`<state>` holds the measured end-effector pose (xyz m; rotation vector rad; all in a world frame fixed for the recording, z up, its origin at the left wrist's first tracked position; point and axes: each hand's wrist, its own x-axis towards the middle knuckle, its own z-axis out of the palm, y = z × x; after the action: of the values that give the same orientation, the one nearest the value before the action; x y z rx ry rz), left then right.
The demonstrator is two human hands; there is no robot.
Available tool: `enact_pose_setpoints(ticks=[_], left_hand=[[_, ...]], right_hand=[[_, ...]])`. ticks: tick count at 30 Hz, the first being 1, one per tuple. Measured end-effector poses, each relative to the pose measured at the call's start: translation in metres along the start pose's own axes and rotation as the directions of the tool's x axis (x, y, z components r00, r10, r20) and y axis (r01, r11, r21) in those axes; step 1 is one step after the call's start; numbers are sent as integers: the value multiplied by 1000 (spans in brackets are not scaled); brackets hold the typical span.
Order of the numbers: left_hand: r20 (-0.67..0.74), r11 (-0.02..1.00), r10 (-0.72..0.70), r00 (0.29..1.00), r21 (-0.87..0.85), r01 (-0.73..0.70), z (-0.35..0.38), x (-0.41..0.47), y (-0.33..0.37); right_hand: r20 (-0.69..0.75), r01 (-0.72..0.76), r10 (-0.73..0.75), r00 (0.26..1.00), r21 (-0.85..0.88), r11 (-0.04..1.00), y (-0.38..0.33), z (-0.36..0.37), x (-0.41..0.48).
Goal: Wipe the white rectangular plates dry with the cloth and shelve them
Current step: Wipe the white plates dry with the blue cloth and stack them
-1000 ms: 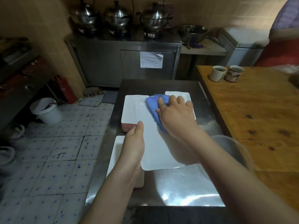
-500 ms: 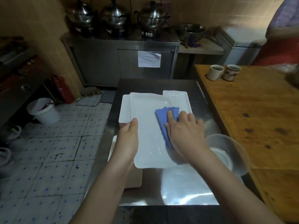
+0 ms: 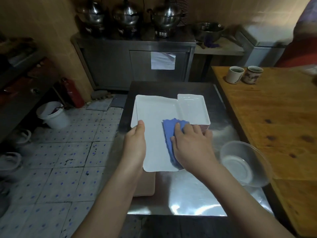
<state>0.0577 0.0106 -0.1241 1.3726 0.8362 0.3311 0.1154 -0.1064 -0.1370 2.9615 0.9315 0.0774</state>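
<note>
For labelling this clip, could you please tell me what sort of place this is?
Probably a restaurant or canteen kitchen: three steel pots stand on a steel cabinet, stacks of white plates sit on a steel table, and the floor is tiled.

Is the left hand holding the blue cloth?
No, the left hand grips the edge of the white plate, while the blue cloth lies under the right hand.

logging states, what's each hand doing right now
left hand: grips the plate by its left edge, thumb on top
right hand: open, pressing the cloth flat on the plate
</note>
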Motion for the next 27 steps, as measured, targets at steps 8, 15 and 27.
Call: enact_pose_setpoints(ticks=[8, 15, 27], left_hand=[[25, 994, -67, 997, -83, 69, 14, 2, 4], [20, 983, -120, 993, -139, 121, -1, 12, 3], [-37, 1000, 15, 999, -19, -16, -7, 2, 5]], right_hand=[[-23, 77, -74, 997, 146, 986, -41, -24, 17], [-43, 172, -167, 985, 138, 975, -47, -23, -14], [30, -62, 62, 998, -19, 998, 5, -10, -7]])
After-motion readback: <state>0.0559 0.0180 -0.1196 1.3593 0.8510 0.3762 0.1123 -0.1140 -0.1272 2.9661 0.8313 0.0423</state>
